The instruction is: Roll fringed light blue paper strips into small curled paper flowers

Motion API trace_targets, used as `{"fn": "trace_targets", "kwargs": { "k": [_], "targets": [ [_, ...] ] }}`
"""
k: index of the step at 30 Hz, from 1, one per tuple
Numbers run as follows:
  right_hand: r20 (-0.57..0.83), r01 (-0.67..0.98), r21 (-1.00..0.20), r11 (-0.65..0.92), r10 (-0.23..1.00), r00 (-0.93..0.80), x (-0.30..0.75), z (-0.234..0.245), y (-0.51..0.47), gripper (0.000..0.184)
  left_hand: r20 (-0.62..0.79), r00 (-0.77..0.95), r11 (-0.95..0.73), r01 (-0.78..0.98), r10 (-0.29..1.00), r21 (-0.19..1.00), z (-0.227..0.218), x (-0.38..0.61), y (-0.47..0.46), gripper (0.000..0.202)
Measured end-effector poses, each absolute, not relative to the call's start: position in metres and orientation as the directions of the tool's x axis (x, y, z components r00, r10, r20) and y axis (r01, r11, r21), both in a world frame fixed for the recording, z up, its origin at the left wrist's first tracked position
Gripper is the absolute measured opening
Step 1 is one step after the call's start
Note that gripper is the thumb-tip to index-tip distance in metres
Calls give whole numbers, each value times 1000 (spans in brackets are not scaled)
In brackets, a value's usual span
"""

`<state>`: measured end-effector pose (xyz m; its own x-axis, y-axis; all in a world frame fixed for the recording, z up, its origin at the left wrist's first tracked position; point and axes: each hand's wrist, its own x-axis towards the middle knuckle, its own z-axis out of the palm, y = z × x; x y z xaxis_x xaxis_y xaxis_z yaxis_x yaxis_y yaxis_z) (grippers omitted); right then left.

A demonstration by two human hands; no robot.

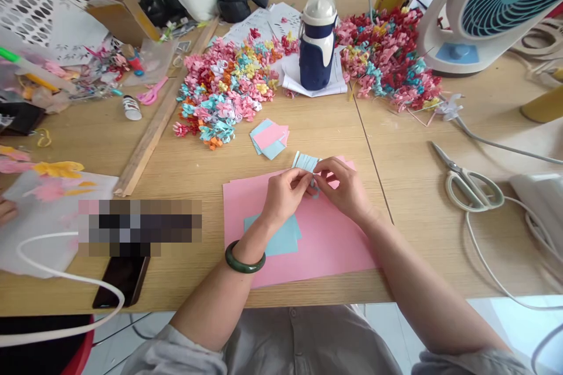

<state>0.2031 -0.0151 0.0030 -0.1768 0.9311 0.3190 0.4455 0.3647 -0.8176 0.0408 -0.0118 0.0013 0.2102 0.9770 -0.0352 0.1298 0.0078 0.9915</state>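
Both hands meet above a stack of pink paper (325,246). My left hand (285,194) pinches a small light-blue paper strip (305,160) with slits cut along it, and a green bangle sits on that wrist. Opposite it, my right hand (345,190) pinches the same blue strip, with thumb and forefinger close to the left fingertips. Part of the strip is hidden behind the fingers. Beneath my left wrist, light-blue paper pieces (284,240) lie on the pink sheets. Small blue and pink paper cards (270,138) rest just beyond the stack.
Heaps of curled paper flowers (233,91) stand behind, near a navy bottle (316,47). Scissors (472,184) lie at right, below a fan (492,12). A wooden strip (149,135) and a phone (123,278) are at left. Another person's hand (6,210) shows at the left edge.
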Motion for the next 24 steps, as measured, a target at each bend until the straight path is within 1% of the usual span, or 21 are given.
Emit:
{"fn": "trace_targets", "kwargs": {
  "k": [4,10,14,16,20,24],
  "targets": [
    [351,498,-764,411,912,-213,204,2,-14,8,-49,225,23,115,973,993,3,42,-13,26],
    [403,555,-682,476,878,-258,205,1,-12,10,-206,268,228,-52,941,972,6,44,-11,29],
    [433,602,-596,532,844,-317,207,1,-12,12,-245,266,279,-96,932,955,6,43,-9,32],
    [448,602,-571,557,827,-340,208,0,-12,13,-268,271,309,-118,924,944,6,43,-8,32],
    [440,564,-610,557,830,-344,210,-1,-12,13,-302,252,342,-136,919,930,6,43,-7,30],
    [382,515,-714,474,880,-281,209,0,-13,11,-280,222,308,-105,934,946,5,44,-7,31]
  ]
}}
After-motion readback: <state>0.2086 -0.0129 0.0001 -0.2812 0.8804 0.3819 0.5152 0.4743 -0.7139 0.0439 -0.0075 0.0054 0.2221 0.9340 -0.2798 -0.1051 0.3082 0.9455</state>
